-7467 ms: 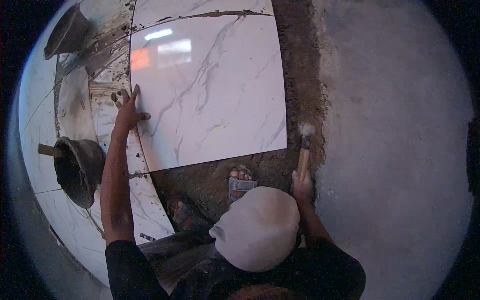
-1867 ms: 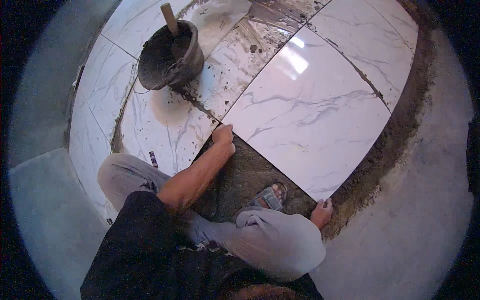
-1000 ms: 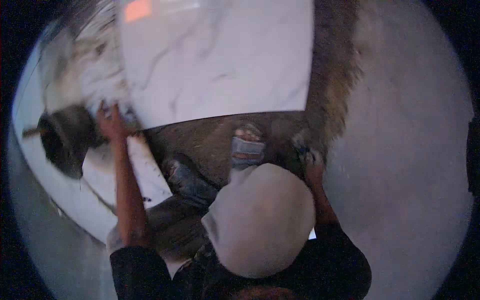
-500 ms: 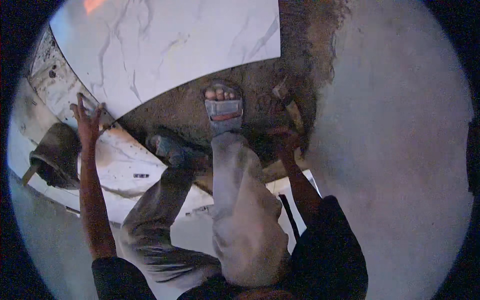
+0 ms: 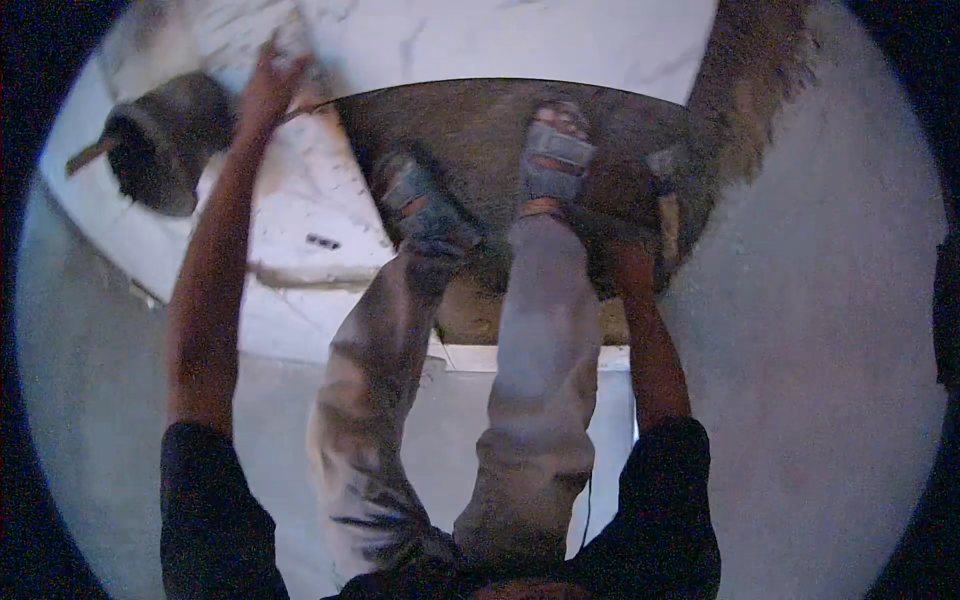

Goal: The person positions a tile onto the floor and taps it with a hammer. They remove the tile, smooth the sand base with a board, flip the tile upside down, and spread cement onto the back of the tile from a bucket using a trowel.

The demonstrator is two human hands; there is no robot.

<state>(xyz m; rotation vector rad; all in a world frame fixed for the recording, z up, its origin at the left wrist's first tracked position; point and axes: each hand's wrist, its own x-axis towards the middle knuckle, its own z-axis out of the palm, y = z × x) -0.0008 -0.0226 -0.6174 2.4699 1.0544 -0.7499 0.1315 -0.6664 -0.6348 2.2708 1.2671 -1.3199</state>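
Note:
My left hand, blurred with fingers apart, reaches onto the dirty tiles beside the near-left corner of a white marble-patterned tile. Below that tile lies a bed of dark mortar, where both my sandalled feet stand. My right hand is low in shadow to the right of my foot, beside a wooden-handled hammer; its fingers are too dark and smeared to read.
A dark bucket with a protruding wooden handle sits on the tiles at left, near a small dark object. Grey concrete runs along the right, with rough mortar along its edge.
Since half a second ago the tile and bucket appear higher in the picture as the view shifted. My left hand remains spread near the tile corner. Earlier, my right hand gripped the hammer.

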